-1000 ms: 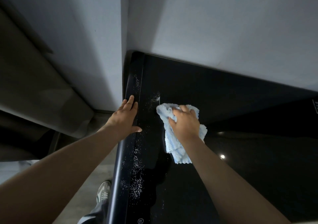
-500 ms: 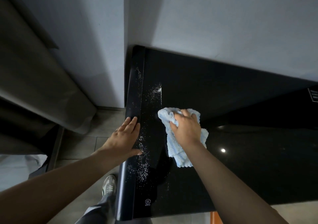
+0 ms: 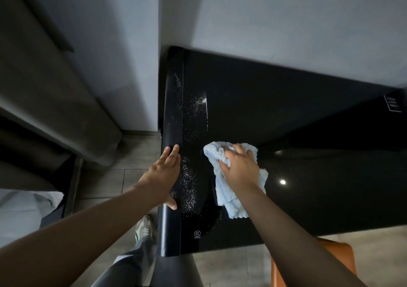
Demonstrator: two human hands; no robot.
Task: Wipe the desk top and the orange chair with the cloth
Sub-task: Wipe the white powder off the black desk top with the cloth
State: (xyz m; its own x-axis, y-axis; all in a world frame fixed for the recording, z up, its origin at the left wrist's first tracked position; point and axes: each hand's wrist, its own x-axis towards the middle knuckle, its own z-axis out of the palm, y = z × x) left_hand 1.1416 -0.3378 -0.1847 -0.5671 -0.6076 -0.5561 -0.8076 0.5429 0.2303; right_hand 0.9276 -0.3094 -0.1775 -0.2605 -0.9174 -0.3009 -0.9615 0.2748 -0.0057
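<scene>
Black glass desk top (image 3: 275,119), dusted with white specks (image 3: 189,185) along its left edge — I am pressing the cloth (image 3: 229,189) flat under my right hand (image 3: 240,170), fingers gripping it, while my open left hand (image 3: 164,176) is bracing the rim; orange chair (image 3: 339,258) is waiting below.

Bare arms, grey trousers, one pale shoe

Both arms are bare, with no sleeves, watch or rings showing. The left hand (image 3: 163,176) and right hand (image 3: 241,170) wear no gloves. Below, grey trousers (image 3: 130,262) and a pale shoe (image 3: 143,228) with white laces.
</scene>
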